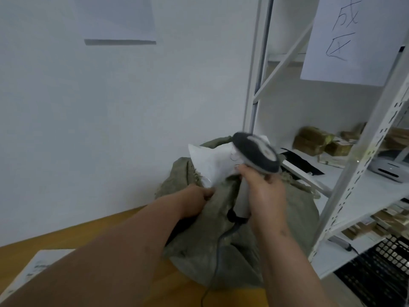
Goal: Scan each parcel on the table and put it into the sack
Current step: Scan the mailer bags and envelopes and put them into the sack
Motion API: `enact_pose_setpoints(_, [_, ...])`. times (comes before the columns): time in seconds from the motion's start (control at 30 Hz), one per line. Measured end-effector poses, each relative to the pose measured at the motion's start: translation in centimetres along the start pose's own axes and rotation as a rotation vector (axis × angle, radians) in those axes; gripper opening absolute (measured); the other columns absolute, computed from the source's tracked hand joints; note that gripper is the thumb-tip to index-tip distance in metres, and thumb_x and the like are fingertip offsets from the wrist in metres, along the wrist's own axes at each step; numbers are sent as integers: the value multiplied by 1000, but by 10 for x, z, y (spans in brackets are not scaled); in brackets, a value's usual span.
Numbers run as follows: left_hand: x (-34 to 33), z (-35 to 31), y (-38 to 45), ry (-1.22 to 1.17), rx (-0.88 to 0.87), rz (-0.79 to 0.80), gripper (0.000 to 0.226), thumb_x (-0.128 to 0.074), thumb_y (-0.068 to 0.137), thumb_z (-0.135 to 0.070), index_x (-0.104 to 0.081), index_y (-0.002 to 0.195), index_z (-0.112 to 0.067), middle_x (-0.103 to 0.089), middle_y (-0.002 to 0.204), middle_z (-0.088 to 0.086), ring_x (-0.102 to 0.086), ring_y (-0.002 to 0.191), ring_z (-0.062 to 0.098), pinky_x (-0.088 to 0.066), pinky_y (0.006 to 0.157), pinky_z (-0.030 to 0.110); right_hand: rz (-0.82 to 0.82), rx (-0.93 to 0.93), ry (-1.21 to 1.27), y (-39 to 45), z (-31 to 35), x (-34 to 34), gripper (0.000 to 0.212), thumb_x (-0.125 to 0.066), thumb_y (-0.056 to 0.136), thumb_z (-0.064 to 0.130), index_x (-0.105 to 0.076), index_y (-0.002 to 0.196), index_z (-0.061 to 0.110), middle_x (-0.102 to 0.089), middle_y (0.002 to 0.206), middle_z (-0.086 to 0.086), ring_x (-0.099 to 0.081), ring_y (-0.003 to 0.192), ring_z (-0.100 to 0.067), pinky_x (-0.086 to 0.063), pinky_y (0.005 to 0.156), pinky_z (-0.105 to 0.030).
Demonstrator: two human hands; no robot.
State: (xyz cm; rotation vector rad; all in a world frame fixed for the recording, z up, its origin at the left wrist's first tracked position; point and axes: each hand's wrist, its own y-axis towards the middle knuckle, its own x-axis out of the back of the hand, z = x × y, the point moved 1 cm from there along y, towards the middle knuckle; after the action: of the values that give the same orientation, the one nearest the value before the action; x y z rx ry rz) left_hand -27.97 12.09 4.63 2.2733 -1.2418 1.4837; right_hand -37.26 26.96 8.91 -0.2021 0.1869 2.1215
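The right hand (264, 191) grips the scanner (256, 152). At its 9 o'clock the left hand (195, 201) seems to pinch a white parcel (210, 161) in the sack (212, 235) mouth.

Two hands (194, 202) are showing, with one scanner (256, 156), one sack (212, 247), one white parcel (212, 162) at its mouth, another parcel (37, 267) on one table (93, 231).

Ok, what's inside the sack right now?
A white parcel sticks out of the sack mouth, with the left hand at it. Anything deeper is hidden by the cloth.
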Motion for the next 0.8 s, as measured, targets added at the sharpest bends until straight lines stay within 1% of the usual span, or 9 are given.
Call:
enact_pose_setpoints(0.1, [11,-7,-13,-324,-54,-20,29,-57,96,-26,-66,120,-40,-55,132,-11,-50,123,15,-34,113,33,13,-100,-157,0,-17,5,13,-75,82,22,-63,77,25,-70,84,1,-66,86,-21,-55,88,-44])
enact_pose_setpoints(0.17, [24,-2,-18,-540,-26,-171,30,-58,93,-10,-73,108,-32,-62,119,-6,-56,113,17,-41,108,35,-30,-107,-205,2,-22,12,9,-74,82,25,-66,81,21,-70,87,-3,-66,87,-23,-55,89,-46])
enact_pose_setpoints(0.3, [49,11,-26,-667,37,-577,28,-61,85,-11,-71,109,-21,-67,116,6,-62,109,25,-48,102,41,-79,-34,-286,3,-16,20,16,-71,77,30,-67,77,15,-71,81,-12,-68,81,-31,-57,83,-54])
enact_pose_setpoints(0.4, [63,21,-30,-712,99,-704,26,-50,86,1,-65,84,-20,-63,92,4,-59,104,26,-49,99,45,-115,58,-297,2,-13,22,34,-65,61,47,-66,77,17,-67,98,-20,-67,89,-35,-57,82,-56])
enact_pose_setpoints(0.47, [69,30,-29,-634,176,-685,31,-44,90,5,-67,107,-7,-63,111,10,-57,113,31,-48,101,46,-99,70,-286,-6,-4,21,40,-62,58,52,-65,78,17,-64,105,-19,-66,88,-33,-57,82,-52])
enact_pose_setpoints(0.57, [68,36,-32,-585,222,-641,52,-44,92,1,-46,143,-11,-44,146,13,-48,126,35,-47,103,43,-54,121,-293,-19,16,19,36,-68,75,33,-62,77,-2,-61,77,-21,-58,69,-25,-49,65,-37])
enact_pose_setpoints(0.67, [62,38,-40,-590,226,-640,61,-49,94,-6,-34,151,-23,-31,154,12,-45,129,38,-48,90,38,-18,174,-290,-27,21,12,33,-69,82,22,-59,80,-9,-62,79,-30,-56,62,-29,-50,63,-40])
enact_pose_setpoints(0.73, [58,39,-47,-577,219,-648,63,-56,94,-18,-31,152,-22,-28,155,13,-41,132,37,-42,87,36,12,166,-297,-34,21,2,30,-70,81,26,-61,81,-2,-65,84,-27,-64,70,-36,-58,72,-54])
enact_pose_setpoints(0.8, [57,43,-53,-569,219,-642,66,-59,93,-31,-30,152,-21,-27,156,12,-37,135,36,-39,93,37,51,131,-296,-41,19,-7,18,-71,80,27,-63,76,12,-68,82,-19,-68,79,-35,-57,77,-58])
